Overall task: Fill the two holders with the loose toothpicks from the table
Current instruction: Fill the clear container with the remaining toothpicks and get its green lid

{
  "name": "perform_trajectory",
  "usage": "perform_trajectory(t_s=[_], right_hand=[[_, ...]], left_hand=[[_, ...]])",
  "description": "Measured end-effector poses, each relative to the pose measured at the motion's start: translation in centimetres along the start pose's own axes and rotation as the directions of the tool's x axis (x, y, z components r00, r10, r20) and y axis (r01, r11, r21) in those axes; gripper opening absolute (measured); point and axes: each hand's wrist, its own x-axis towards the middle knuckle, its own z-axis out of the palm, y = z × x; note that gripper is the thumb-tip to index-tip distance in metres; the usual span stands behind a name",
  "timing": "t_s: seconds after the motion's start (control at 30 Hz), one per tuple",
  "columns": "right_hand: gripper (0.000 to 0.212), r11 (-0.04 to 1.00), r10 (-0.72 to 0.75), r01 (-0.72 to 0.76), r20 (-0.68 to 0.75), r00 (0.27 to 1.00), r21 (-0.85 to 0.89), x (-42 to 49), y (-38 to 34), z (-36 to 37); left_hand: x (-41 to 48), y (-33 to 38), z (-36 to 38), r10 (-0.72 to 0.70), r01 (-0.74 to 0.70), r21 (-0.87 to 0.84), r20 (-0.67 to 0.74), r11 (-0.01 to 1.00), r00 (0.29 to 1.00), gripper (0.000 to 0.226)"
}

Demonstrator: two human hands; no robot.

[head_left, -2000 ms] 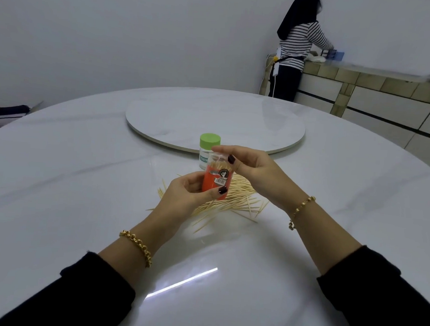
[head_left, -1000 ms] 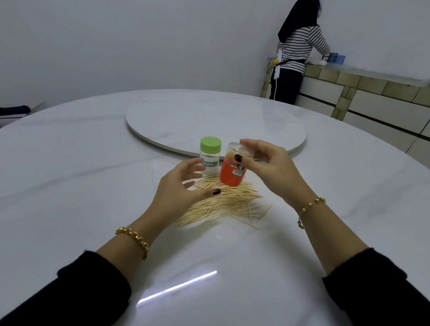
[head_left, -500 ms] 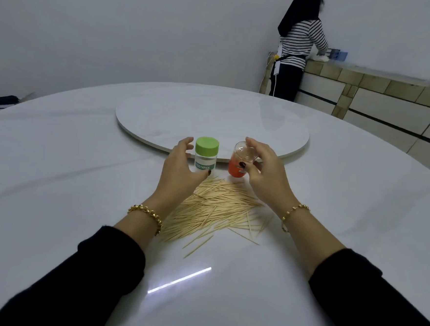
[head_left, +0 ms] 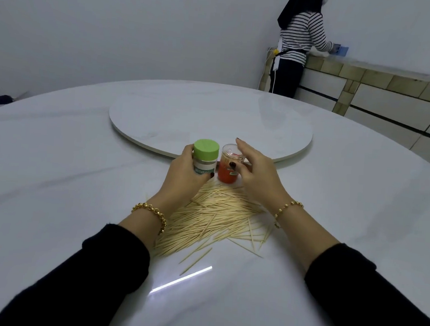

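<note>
White marble covers the round table (head_left: 56, 164), with a raised round turntable (head_left: 212, 116) of the same stone at its middle. Just in front of the turntable's near edge are 2 holders side by side. The green-lidded holder (head_left: 205, 157) has its lid on and a label band around its clear body; the left hand (head_left: 182, 178) grips it, fingers curled round the far left side and thumb across the label. Whether its base touches the table I cannot tell. The orange holder (head_left: 228, 175) stands upright on the table just to the right, its clear top packed with toothpick ends. The right hand (head_left: 256, 176) hovers beside it with fingers loose and spread; the thumb tip lies against the holder's front, and whether it presses I cannot tell.

Loose toothpicks (head_left: 212, 218) lie in a broad heap on the table beneath both wrists, a few strays scattered toward the near edge. Each wrist wears a gold bracelet (head_left: 152, 210) above a black sleeve (head_left: 99, 269).

Far right, a person in a striped top (head_left: 298, 36) stands facing a tiled counter (head_left: 380, 80)
</note>
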Motion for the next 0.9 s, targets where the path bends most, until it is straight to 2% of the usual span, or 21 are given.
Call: perform_trajectory(t_s=[0.2,0.4,0.53,0.63,0.77,0.9], right_hand=[[0.056,1.000,0.023,-0.023,-0.030,0.999,0.007,-0.7,0.0,-0.7],[0.049,1.000,-0.016,0.017,-0.112,0.994,0.009,-3.4,-1.3,-1.4],[0.039,0.985,-0.046,0.068,-0.141,0.989,0.158,-6.1,-2.7,-1.4],[0.033,0.966,-0.040,0.070,-0.126,0.991,0.248,-7.9,-3.9,-1.3],[0.028,0.973,-0.016,0.031,-0.068,0.998,0.227,-9.8,-5.3,-1.1],[0.048,0.991,0.041,-0.029,-0.095,0.995,0.133,-10.8,-6.6,-1.0]], left_hand=[[-0.7,0.5,-0.4,0.085,-0.082,0.049,-0.067,0.995,0.994,0.055],[-3.8,1.3,-1.3,0.229,-0.206,0.147,-0.160,0.967,0.960,0.057],[-6.5,1.4,-1.6,0.309,-0.274,0.230,-0.135,0.934,0.941,0.058],[-8.6,1.8,-1.9,0.307,-0.277,0.211,-0.124,0.937,0.944,0.057],[-10.8,2.6,-2.2,0.334,-0.314,0.225,-0.057,0.922,0.941,0.056],[-12.4,3.4,-2.0,0.375,-0.364,0.213,-0.014,0.907,0.927,0.058]])
